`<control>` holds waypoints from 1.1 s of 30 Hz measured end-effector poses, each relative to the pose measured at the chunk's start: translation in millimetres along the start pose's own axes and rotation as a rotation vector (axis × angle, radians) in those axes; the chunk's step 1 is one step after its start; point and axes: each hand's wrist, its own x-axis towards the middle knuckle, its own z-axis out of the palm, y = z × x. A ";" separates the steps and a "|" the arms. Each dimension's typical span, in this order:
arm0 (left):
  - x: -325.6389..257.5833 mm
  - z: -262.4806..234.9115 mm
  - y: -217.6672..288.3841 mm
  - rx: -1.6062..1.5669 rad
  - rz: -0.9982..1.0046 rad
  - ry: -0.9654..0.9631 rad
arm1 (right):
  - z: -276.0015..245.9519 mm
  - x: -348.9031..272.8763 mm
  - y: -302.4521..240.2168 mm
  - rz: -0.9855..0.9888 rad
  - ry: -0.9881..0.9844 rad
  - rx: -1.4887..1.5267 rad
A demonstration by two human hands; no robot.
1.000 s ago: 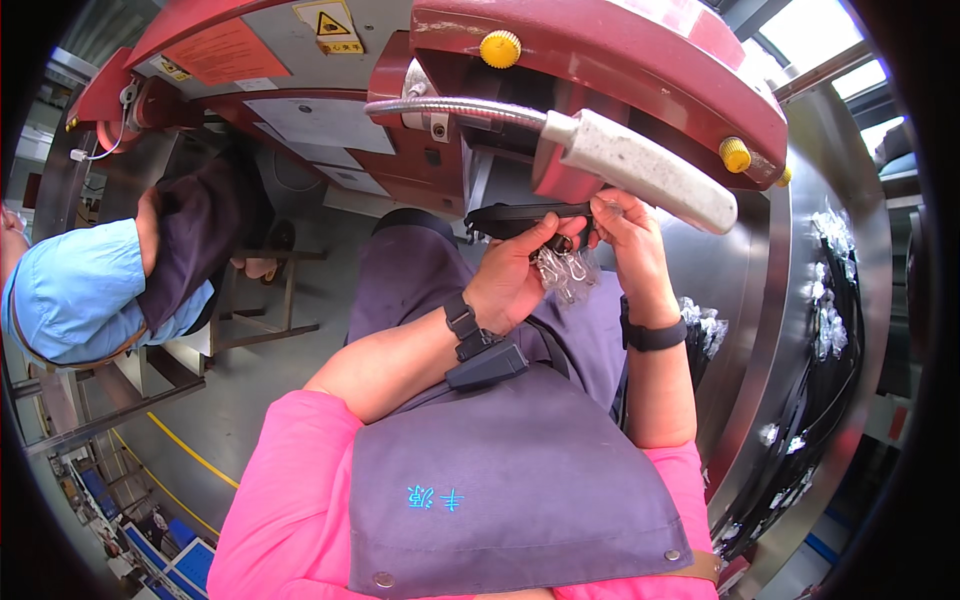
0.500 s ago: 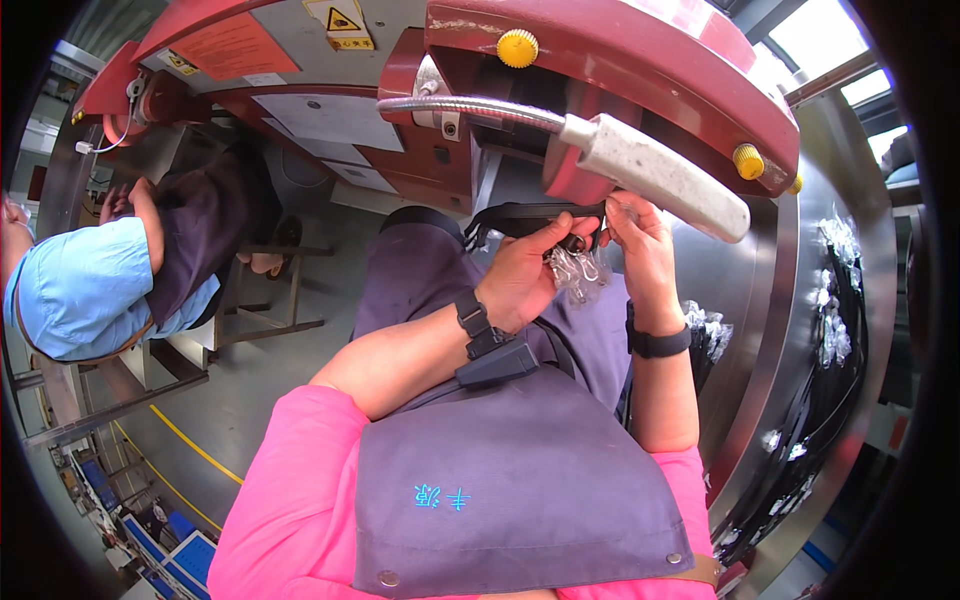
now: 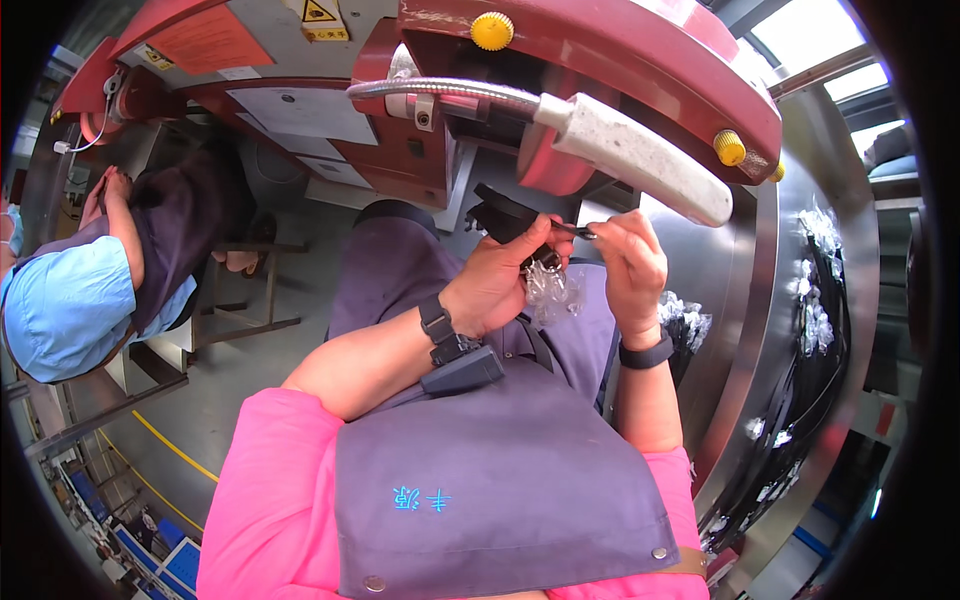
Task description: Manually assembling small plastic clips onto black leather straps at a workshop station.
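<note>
My left hand (image 3: 488,284) is closed round a folded black strap (image 3: 506,213), its thumb pressed on top and the looped part sticking out beyond the fingers. Crumpled clear plastic film (image 3: 553,292) wraps one end of the strap and hangs below the left fingers. My right hand (image 3: 634,272), fingers bent in a pinch, grips a thin dark end stretching across from the left thumb. The fingers hide just what that end looks like. Both hands are above my lap, under the red machine's pale lamp (image 3: 645,165).
The red machine (image 3: 600,70) with yellow knobs rises ahead. Along the right, a metal trough (image 3: 745,310) borders several black straps (image 3: 815,380) with plastic-wrapped ends. More wrapped ends (image 3: 685,322) lie beside my right wrist. A co-worker in a blue shirt (image 3: 75,305) sits at left.
My right hand has drawn a little away from the left, pulling out the thin dark end. The folded strap in my left hand has tilted, and the whole view has shifted slightly.
</note>
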 end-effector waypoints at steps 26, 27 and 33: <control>3.0 2.3 13.4 0.030 -0.011 0.066 | 36.9 -5.3 -3.3 0.670 0.198 0.662; 2.4 4.2 13.9 0.020 -0.018 0.084 | 37.6 -2.6 -4.2 0.688 0.189 0.664; 2.9 8.7 16.1 0.016 -0.023 0.107 | 35.2 7.9 2.4 0.772 0.132 0.698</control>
